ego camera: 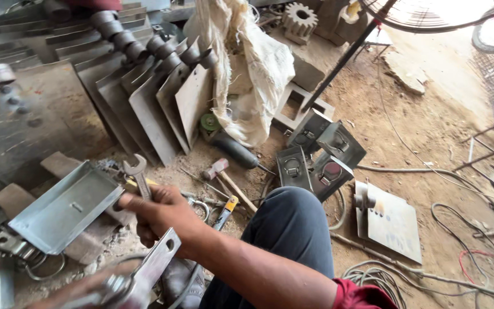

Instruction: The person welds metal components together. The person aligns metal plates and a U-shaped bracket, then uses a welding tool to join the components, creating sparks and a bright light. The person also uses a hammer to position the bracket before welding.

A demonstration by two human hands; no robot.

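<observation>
While gripped: spanner (138,171) in right hand (161,214)

One spanner (139,174). One hammer (224,177). One angle grinder (228,143). One gear (299,22). One sack (253,68). One folded metal tray (67,206). One flat bar with a hole (156,264). About five leaning steel plates (161,109), more behind but hard to count. Four small grey boxes (321,151) in a cluster. One flat plate (390,223) on the ground. One fan guard (430,14). One concrete block (301,103). Several cables (464,223), count unclear. Two hands: right one (158,214), left one (81,292) blurred.
</observation>
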